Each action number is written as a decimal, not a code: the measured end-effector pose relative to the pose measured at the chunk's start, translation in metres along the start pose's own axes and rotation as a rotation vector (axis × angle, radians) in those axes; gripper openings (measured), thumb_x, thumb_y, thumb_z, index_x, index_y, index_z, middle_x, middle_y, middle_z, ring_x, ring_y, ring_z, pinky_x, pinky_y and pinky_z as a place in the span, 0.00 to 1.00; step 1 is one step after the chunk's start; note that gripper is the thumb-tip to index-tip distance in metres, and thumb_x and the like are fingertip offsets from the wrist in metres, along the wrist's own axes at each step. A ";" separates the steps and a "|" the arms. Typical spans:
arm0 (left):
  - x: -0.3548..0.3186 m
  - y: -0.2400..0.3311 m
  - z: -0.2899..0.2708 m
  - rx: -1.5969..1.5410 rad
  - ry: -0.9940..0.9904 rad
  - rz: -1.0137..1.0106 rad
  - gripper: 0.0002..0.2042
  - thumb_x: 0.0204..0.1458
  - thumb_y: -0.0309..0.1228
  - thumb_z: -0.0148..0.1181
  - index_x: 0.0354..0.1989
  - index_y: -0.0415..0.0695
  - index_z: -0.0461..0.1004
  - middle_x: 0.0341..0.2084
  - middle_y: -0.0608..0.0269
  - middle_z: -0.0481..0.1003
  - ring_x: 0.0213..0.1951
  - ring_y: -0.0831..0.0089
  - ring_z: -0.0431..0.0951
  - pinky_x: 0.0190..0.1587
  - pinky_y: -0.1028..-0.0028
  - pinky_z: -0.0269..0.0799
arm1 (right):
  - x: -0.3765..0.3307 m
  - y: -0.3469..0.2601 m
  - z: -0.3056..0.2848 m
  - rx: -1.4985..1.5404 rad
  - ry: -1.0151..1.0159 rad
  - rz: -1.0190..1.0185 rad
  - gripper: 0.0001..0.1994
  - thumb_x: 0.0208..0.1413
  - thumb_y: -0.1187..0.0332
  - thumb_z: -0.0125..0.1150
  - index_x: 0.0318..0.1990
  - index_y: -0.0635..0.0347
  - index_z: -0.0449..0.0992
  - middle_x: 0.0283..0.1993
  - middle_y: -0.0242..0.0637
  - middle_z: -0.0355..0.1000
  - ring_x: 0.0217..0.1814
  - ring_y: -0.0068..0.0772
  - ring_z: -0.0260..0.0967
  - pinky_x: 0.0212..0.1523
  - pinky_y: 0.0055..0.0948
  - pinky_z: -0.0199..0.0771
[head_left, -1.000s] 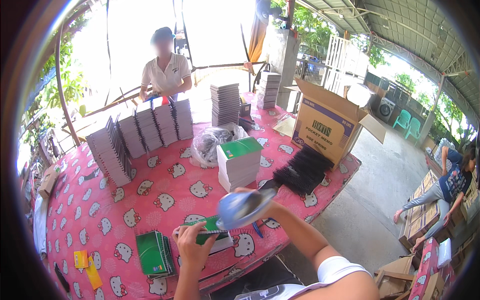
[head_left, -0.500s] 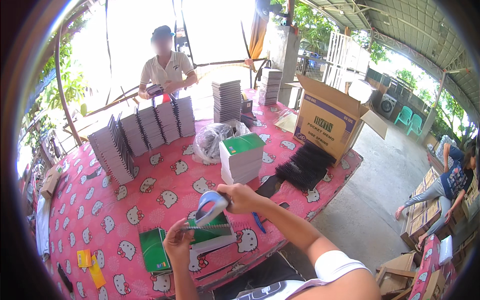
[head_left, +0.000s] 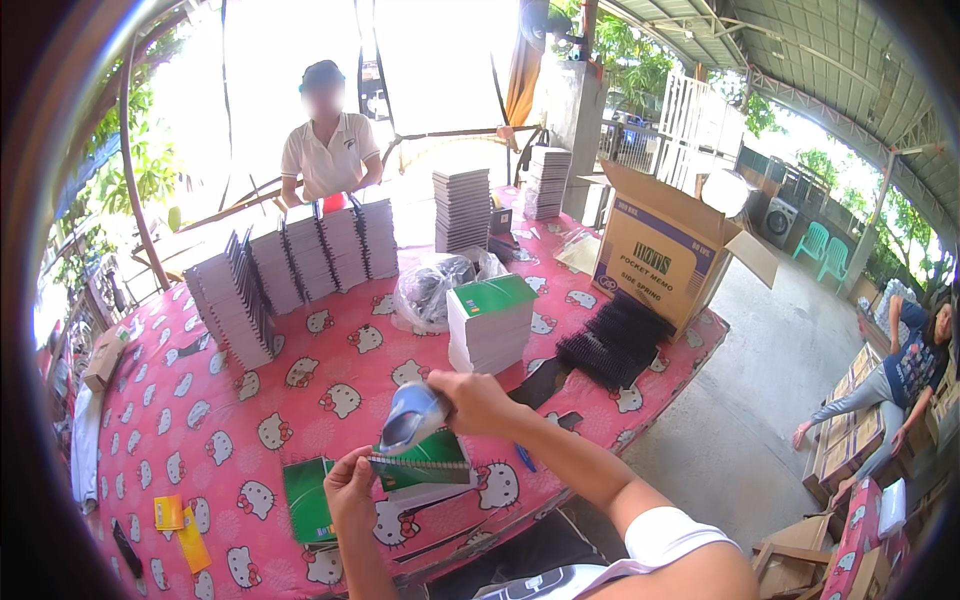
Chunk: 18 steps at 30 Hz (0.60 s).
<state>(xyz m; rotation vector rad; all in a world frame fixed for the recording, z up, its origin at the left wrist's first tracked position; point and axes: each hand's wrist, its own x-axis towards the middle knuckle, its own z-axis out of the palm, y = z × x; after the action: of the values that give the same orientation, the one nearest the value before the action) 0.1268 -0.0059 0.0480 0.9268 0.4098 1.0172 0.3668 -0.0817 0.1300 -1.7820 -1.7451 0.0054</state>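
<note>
A green notebook (head_left: 425,464) with a coil along its edge sits near the table's near edge, over a paper block (head_left: 440,492). The left hand (head_left: 350,490) pinches its left end, thumb against fingers; the right hand (head_left: 474,402) is curled closed around a blue-grey curved tool (head_left: 413,414), whose lower end hangs at the coil, touching or not I cannot tell. Leftward, a green notebook pile (head_left: 308,495) lies just beside the left hand, then a wide stretch of cloth reaches to the yellow packets (head_left: 181,530). On the right, the forearm passes close to a blue pen (head_left: 525,458), with the table's right edge farther off.

I count two yellow packets, one green-topped stack (head_left: 490,325) beyond the right hand, one heap of black coils (head_left: 615,340), one open carton (head_left: 648,250) and two tall notebook stacks (head_left: 462,210) farther back. The row of notebooks (head_left: 290,265) at far left has about five columns.

Pink cloth (head_left: 290,400) printed with white cat faces covers the table. One person (head_left: 333,155) stands across it, another (head_left: 905,375) sits at right, and two green chairs (head_left: 822,248) stand on the concrete floor (head_left: 735,340) beneath a metal roof (head_left: 800,60)
</note>
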 end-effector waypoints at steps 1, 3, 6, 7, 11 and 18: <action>0.003 0.000 -0.002 -0.001 -0.011 0.009 0.09 0.55 0.24 0.61 0.42 0.34 0.76 0.35 0.60 0.79 0.34 0.79 0.76 0.37 0.81 0.72 | 0.000 -0.001 -0.004 0.023 0.036 0.016 0.18 0.40 0.77 0.62 0.43 0.57 0.70 0.31 0.40 0.73 0.35 0.35 0.74 0.36 0.32 0.72; -0.001 -0.003 -0.004 0.036 0.014 0.028 0.09 0.54 0.24 0.61 0.42 0.33 0.76 0.34 0.61 0.78 0.32 0.80 0.76 0.36 0.82 0.71 | -0.009 -0.001 0.000 0.471 -0.095 -0.073 0.18 0.40 0.74 0.62 0.43 0.56 0.70 0.32 0.44 0.73 0.37 0.44 0.74 0.37 0.37 0.73; 0.000 -0.011 0.003 0.014 0.041 0.046 0.09 0.55 0.25 0.61 0.41 0.34 0.76 0.32 0.64 0.78 0.31 0.81 0.75 0.35 0.83 0.71 | -0.017 0.005 0.000 0.365 -0.065 -0.044 0.19 0.40 0.70 0.64 0.43 0.57 0.70 0.35 0.45 0.74 0.40 0.47 0.75 0.38 0.39 0.74; 0.000 -0.009 0.004 0.010 0.056 0.063 0.09 0.55 0.25 0.61 0.41 0.35 0.75 0.31 0.65 0.77 0.30 0.82 0.75 0.35 0.83 0.71 | -0.022 0.005 -0.005 0.254 0.070 -0.037 0.19 0.40 0.71 0.64 0.43 0.58 0.70 0.34 0.45 0.74 0.39 0.47 0.75 0.39 0.39 0.74; -0.006 -0.007 0.007 -0.029 0.010 0.042 0.08 0.56 0.27 0.60 0.43 0.39 0.74 0.30 0.67 0.76 0.31 0.83 0.74 0.34 0.85 0.71 | -0.062 0.054 -0.028 0.030 0.636 0.192 0.16 0.41 0.70 0.65 0.40 0.59 0.69 0.35 0.43 0.72 0.41 0.48 0.73 0.38 0.42 0.74; -0.002 -0.025 0.015 -0.124 0.006 0.113 0.11 0.53 0.21 0.61 0.44 0.40 0.72 0.37 0.65 0.76 0.37 0.80 0.76 0.41 0.81 0.73 | -0.122 0.114 -0.031 -0.434 0.339 0.569 0.16 0.45 0.67 0.66 0.38 0.59 0.66 0.39 0.42 0.70 0.45 0.47 0.71 0.40 0.44 0.73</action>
<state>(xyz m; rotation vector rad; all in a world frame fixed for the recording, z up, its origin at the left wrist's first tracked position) 0.1493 -0.0194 0.0357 0.8428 0.2985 1.1355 0.4675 -0.1953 0.0546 -2.3745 -1.0090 -0.4383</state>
